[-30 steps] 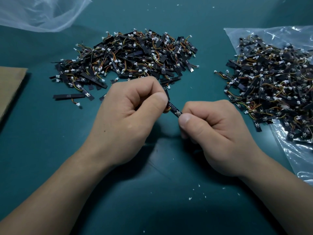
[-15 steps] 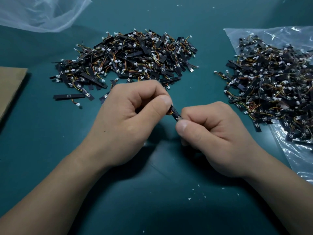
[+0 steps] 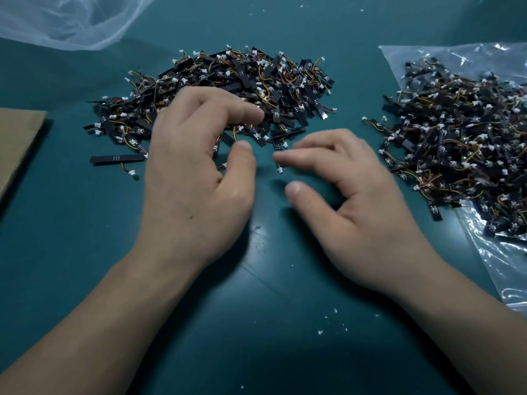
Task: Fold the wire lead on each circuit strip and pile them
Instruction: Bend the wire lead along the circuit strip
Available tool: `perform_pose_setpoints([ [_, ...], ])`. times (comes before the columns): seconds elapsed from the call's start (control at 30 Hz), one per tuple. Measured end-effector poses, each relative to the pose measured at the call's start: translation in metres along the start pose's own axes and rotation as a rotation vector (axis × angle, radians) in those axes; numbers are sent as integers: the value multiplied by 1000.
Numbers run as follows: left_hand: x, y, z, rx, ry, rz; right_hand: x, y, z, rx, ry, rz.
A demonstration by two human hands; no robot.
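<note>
1. Both hands have opened since the earlier frames. The left grip (image 3: 196, 172) and right grip (image 3: 350, 201) now have fingers apart and hold nothing. The circuit strip once pinched between them cannot be told from the others at the front edge of the centre pile (image 3: 228, 89), on the desk (image 3: 57, 252).
2. Containers, two: a clear bag (image 3: 499, 252) at right bears the second pile (image 3: 456, 152). The contents of the translucent bag (image 3: 71, 21), far left, cannot be made out.
3. Counts: two piles, strips too many to count; one lone strip (image 3: 117, 159) beside the left grip; one cardboard sheet (image 3: 17, 138).
</note>
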State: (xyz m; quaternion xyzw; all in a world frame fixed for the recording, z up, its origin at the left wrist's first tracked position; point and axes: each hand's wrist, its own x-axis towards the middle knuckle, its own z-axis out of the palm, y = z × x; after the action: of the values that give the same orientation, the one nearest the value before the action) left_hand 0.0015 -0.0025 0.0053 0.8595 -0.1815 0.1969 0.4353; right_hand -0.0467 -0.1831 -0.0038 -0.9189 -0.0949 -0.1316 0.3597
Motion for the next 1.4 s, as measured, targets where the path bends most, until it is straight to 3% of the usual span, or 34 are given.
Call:
perform_pose_setpoints([
  [0.1, 0, 0, -2, 1, 9, -20, 1, -4, 2, -231, -134, 6],
  [0.2, 0, 2, -2, -18, -8, -65, 0, -5, 3, -285, -126, -17],
  [0.5, -2, 4, 0, -18, -52, -89, -2, 1, 2, -58, 111, -31],
  [0.67, -3, 7, -1, -30, -159, -49, 0, 1, -2, 107, 232, -5],
  [0.9, -4, 6, 0, -50, -151, 12, -2, -1, -2, 218, 228, -19],
  [1.03, -5, 7, -1, -125, -143, 16, -1, -2, -4, 359, 173, 104],
  [1.17, -4, 7, -2, -176, -139, 9, 1, -1, -3, 283, 63, 147],
  [1.4, -5, 6, -1, -236, -211, -32, 0, -3, -4, 283, 71, 120],
])
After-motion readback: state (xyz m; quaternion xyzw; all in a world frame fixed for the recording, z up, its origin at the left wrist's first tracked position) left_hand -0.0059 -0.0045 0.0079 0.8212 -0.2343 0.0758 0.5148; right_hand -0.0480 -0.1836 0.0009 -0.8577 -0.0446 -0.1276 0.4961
